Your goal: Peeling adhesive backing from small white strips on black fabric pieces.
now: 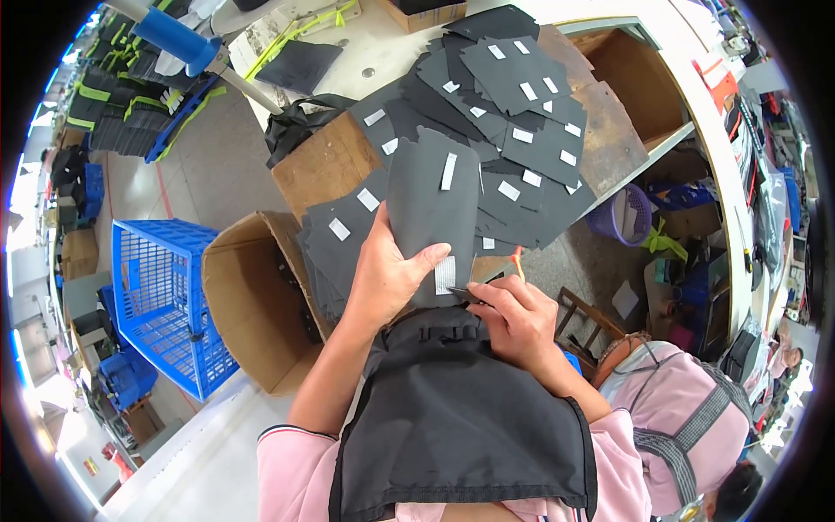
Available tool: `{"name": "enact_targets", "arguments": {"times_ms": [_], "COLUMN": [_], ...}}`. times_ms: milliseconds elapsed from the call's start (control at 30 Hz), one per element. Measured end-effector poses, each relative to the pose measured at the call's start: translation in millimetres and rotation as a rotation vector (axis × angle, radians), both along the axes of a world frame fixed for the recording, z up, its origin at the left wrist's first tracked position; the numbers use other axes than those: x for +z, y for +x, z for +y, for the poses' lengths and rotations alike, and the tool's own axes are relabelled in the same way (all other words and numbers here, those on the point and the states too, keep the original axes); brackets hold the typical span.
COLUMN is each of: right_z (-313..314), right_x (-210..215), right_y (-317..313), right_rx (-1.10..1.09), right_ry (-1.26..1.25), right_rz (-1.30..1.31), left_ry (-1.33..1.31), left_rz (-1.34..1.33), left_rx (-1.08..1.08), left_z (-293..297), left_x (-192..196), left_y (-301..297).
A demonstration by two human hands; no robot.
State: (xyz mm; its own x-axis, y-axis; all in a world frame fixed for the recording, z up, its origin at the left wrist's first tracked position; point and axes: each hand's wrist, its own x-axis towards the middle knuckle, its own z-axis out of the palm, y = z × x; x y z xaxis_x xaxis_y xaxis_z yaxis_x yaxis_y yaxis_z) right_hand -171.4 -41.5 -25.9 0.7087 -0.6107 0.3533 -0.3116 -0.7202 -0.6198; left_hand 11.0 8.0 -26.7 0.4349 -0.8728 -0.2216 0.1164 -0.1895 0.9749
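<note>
My left hand (387, 274) is closed on the edge of a dark grey panel (430, 204), its thumb lying across the front. The panel is curved and tilted up before me, with one white strip near its top and a printed white label (445, 275) low down. At the label's right side, my right hand (517, 317) pinches a small pointed tool (470, 296) with a dark tip. An orange-red end (519, 261) stands out above the fingers; the grip hides the middle, so its exact kind is unclear. Beyond lie overlapping dark panels (544, 130) with white patches.
A cardboard box (252, 304) and a blue plastic crate (161, 287) stand at the left. Brown board (326, 165) shows under the panels. A purple basket (616, 216) sits at right, below the table edge. A person in pink (687, 418) is close on my right.
</note>
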Motion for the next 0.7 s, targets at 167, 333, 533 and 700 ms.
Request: {"name": "enact_targets", "arguments": {"times_ms": [167,333,533,700], "right_z": [-3,-15,-63,-99], "right_x": [1,4,-61,-96], "right_y": [5,5,-17,12], "right_rx": [-0.046,0.025,-0.426,-0.417], "right_ry": [0.073,0.13,0.559,0.309], "right_rz": [-0.162,-0.142,0.107,0.22], "left_ry": [-0.034,0.04,0.175,0.31], "left_rz": [0.077,0.006,0.148,0.083], "left_rx": [0.028,0.132,0.41,0.461], "left_z": [-2,11,76,107], "left_x": [4,18,-55,-106], "left_y": [2,16,54,50]}}
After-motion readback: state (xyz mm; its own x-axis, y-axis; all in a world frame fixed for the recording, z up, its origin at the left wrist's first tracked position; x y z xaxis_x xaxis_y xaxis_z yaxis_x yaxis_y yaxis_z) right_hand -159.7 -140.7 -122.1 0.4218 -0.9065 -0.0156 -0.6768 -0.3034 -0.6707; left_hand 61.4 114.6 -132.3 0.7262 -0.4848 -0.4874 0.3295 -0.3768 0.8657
